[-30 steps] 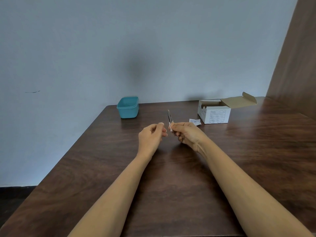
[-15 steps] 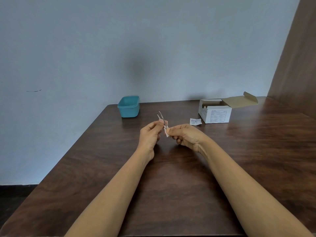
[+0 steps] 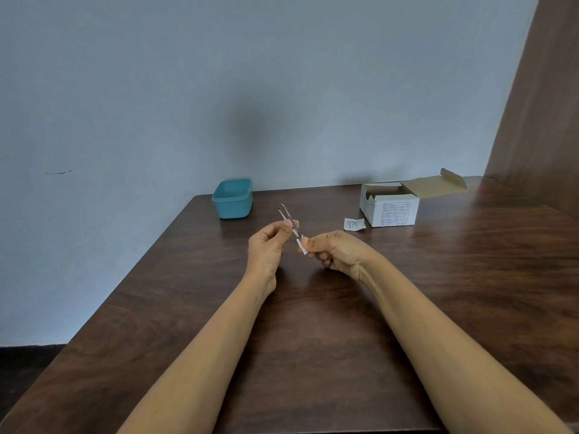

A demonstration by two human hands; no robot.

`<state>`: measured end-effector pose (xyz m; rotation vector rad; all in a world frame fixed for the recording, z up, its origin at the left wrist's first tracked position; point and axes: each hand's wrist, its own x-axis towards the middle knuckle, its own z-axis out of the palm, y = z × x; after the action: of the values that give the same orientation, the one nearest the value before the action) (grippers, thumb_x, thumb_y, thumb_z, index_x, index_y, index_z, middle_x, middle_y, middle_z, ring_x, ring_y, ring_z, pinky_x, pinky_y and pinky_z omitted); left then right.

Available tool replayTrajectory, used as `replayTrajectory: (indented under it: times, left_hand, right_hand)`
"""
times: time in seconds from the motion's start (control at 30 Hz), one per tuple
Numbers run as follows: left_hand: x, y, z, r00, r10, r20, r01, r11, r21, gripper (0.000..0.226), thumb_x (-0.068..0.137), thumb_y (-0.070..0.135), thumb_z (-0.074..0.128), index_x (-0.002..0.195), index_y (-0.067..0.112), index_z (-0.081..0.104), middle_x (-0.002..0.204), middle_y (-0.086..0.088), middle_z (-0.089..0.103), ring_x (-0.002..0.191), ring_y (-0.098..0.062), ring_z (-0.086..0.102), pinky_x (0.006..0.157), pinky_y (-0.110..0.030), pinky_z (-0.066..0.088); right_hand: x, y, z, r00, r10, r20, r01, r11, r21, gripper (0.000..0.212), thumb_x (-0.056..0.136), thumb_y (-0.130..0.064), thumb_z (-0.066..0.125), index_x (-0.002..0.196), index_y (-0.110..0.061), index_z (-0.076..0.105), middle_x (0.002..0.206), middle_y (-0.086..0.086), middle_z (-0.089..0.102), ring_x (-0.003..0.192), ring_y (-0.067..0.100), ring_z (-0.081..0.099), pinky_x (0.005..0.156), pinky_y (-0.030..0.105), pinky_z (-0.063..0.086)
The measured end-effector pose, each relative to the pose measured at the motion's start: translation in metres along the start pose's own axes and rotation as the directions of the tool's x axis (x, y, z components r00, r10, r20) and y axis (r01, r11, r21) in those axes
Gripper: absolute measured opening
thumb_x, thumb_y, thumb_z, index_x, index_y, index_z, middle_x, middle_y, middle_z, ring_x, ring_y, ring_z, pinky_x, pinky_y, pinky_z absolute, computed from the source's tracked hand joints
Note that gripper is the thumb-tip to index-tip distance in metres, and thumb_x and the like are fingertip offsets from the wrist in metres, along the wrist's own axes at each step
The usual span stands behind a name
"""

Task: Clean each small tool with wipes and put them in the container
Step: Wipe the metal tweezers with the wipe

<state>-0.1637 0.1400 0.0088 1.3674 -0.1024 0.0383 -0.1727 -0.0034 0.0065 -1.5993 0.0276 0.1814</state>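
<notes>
L hand (image 3: 268, 247) is up off the table & pinches the tweezers (image 3: 287, 218) near the middle, w/ thumb & fingers curled round them. The tweezers are tilted. Their 2 thin tips point up & away to the left, a little apart from each other. R hand (image 3: 338, 250) is just beside the L hand. Its thumb & first finger pinch a small white wipe (image 3: 302, 246) that sits on the low end of the tweezers, and its other fingers are curled in under. Both arms are bare & reach out over the brown table (image 3: 313, 339). Farther back on the left, near the table's far edge, sits the teal container (image 3: 232, 198), open on top & well apart from the hands; can't tell what's in it. Back on the right is a white box (image 3: 390, 209) w/ its flap open. A torn little packet (image 3: 354, 223) lies flat just beside the box, on its left. A pale wall (image 3: 282, 89) is behind the table.
</notes>
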Motion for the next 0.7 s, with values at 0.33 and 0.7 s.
replayTrajectory:
  times: [0.33,0.7]
  left_hand:
    - [0.000,-0.002,-0.001,0.999,0.044,0.009,-0.044,0.998,0.046,0.009,0.088,0.025,0.066,0.083,0.023,0.073,0.096,0.005,0.073,0.085,-0.001,0.058,0.084,-0.028,0.037]
    - [0.006,-0.011,-0.004,0.968,0.223,-0.114,-0.186,0.945,0.267,0.009,0.084,0.031,0.071,0.089,0.024,0.075,0.084,0.010,0.072,0.082,0.000,0.062,0.071,-0.013,0.042]
  right_hand:
    - [0.002,0.003,-0.002,1.000,-0.019,0.024,0.019,0.999,0.035,0.013,0.086,-0.020,0.068,0.076,-0.013,0.075,0.068,-0.002,0.058,0.055,0.003,0.039,0.054,0.015,0.034]
    - [0.003,0.008,0.004,0.936,-0.334,-0.113,0.301,0.923,-0.239,0.010,0.071,-0.024,0.082,0.075,-0.015,0.078,0.079,0.002,0.075,0.085,0.012,0.068,0.088,0.030,0.051]
